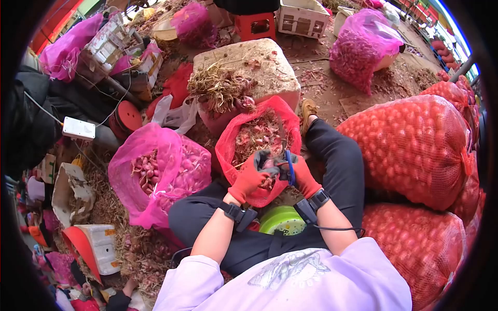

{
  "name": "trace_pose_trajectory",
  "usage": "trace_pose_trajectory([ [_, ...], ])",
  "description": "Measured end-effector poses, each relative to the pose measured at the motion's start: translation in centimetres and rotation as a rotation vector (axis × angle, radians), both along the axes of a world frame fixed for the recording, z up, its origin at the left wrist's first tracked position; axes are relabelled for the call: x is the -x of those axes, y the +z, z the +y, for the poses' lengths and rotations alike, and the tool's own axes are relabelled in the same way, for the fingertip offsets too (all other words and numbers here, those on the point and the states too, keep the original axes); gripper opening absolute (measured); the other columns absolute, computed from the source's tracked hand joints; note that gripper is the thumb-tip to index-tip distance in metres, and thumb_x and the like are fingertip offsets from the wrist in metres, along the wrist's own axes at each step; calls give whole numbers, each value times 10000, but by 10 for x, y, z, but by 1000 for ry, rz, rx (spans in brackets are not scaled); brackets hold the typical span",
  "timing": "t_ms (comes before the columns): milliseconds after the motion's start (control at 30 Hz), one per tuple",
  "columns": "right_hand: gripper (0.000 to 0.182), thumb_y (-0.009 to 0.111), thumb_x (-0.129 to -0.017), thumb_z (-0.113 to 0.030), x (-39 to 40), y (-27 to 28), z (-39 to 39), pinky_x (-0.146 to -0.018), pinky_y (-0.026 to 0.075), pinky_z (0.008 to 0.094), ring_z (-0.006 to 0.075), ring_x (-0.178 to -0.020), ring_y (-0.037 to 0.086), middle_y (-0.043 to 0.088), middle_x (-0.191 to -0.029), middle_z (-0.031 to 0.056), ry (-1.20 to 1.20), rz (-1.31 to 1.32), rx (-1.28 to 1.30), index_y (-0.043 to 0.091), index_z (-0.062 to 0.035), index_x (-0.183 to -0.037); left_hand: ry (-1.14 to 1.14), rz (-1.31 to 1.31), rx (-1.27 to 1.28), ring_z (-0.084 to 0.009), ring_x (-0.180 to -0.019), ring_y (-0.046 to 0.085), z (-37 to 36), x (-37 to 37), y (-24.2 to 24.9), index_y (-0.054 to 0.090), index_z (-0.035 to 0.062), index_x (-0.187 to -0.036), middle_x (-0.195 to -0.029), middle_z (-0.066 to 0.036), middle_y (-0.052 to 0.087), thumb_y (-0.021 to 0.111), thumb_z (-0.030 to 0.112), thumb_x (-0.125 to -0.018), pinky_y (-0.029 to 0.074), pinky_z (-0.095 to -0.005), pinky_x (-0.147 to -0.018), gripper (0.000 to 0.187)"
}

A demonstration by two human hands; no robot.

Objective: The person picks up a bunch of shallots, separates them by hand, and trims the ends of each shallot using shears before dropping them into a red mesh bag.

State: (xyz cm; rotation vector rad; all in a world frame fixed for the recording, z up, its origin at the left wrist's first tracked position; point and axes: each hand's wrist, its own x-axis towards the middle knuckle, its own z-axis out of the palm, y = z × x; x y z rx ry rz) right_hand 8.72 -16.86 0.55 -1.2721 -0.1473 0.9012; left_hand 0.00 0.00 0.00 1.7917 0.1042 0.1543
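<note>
- The left hand [250, 177], in a red glove with grey fingers, curls around a pinkish bulb [268, 164]; the fingers partly hide it.
- The right hand [303, 176], gloved alike, is closed on a blue-handled tool [290, 171], just beside the left hand.
- Both hands are over the near side of the red bag [225, 147], whose open mouth shows dry peelings [251, 136]; the bulb is above that mouth.
- Beyond the bag, a dirty white block [277, 65] carries dry stalks [218, 85] at its left side.
- On the left, near the knee, the pink bag [194, 168] stands open with bulbs inside.
- A green basin [282, 216] sits between the legs, partly hidden.
- On the right, full red sacks [410, 147] are piled.
- Farther off, a red stool [254, 26] stands beside a white crate [303, 18].
</note>
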Motion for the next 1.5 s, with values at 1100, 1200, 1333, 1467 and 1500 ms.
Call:
trace_pose_trajectory([
  [1100, 516, 550, -825, -514, 42, 9, -4, -630, 463, 414, 321, -681, 609, 597, -705, 138, 304, -1175, 905, 568, -5, -906, 393, 254, 856, -112, -608, 486, -11, 1, 35, 532, 152, -844, -739, 4, 538, 442, 483, -938, 413, -264, -514, 356],
  [1200, 520, 532, -850, -517, 39, 17, -3, -570, 468, 402, 299, -540, 567, 564, -583, 138, 322, -512, 520, 611, -3, -850, 304, 251, 1069, -127, -594, 497, -1, 0, 6, 536, 141, -830, -742, -17, 553, 458, 469, -935, 426, -258, -529, 354],
  [1333, 552, 533, -853, -536, 33, 47, 0, -664, 481, 383, 292, -633, 579, 587, -656, 147, 367, -385, 518, 640, 3, -894, 354, 255, 1210, -139, -594, 502, 7, -1, -1, 537, 134, -806, -731, -22, 546, 478, 449, -932, 436, -251, -550, 345],
  [1467, 618, 556, -773, -634, 34, 36, -18, -755, 473, 388, 330, -819, 623, 629, -793, 145, 276, -1039, 873, 633, -29, -881, 444, 177, 1121, -113, -628, 494, 14, -5, 9, 513, 136, -860, -719, 17, 499, 485, 434, -936, 438, -246, -585, 308],
  [1500, 632, 560, -757, -651, 36, 37, -22, -757, 473, 391, 332, -834, 625, 633, -814, 148, 268, -1107, 987, 631, -34, -874, 436, 133, 1068, -108, -637, 497, 15, -5, 5, 507, 135, -879, -721, 22, 495, 486, 433, -936, 441, -245, -592, 304],
])
